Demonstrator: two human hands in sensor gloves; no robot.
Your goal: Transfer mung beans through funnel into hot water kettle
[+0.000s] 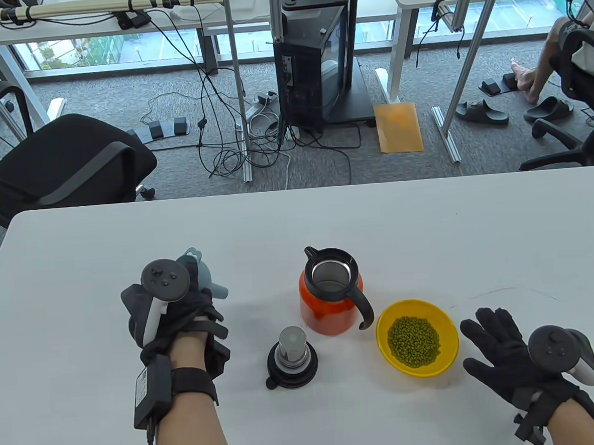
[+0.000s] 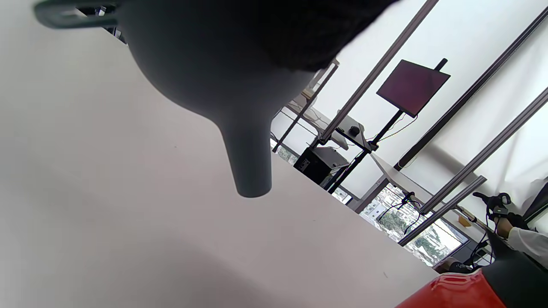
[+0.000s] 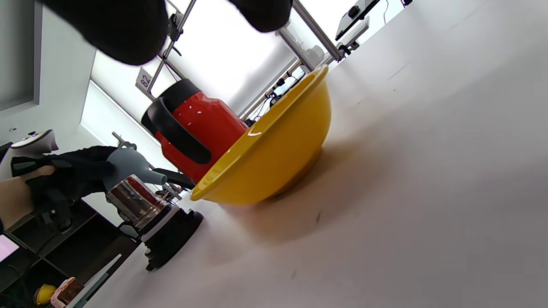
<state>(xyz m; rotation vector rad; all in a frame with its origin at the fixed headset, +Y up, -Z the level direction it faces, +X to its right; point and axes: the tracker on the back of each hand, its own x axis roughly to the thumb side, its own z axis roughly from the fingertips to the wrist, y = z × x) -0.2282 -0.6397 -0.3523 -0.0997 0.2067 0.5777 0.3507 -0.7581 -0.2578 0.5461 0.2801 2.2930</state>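
White table [image 1: 428, 234]: left hand [image 1: 174, 310] grips the funnel [image 1: 207, 278]; right hand [image 1: 511, 355] splayed beside bowl [image 1: 448, 349].

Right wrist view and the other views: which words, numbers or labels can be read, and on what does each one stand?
"82": on a small white tag fixed to a metal frame post behind the red kettle.
White label on the box strapped at the left wrist: too small to read.
Nothing else is readable.
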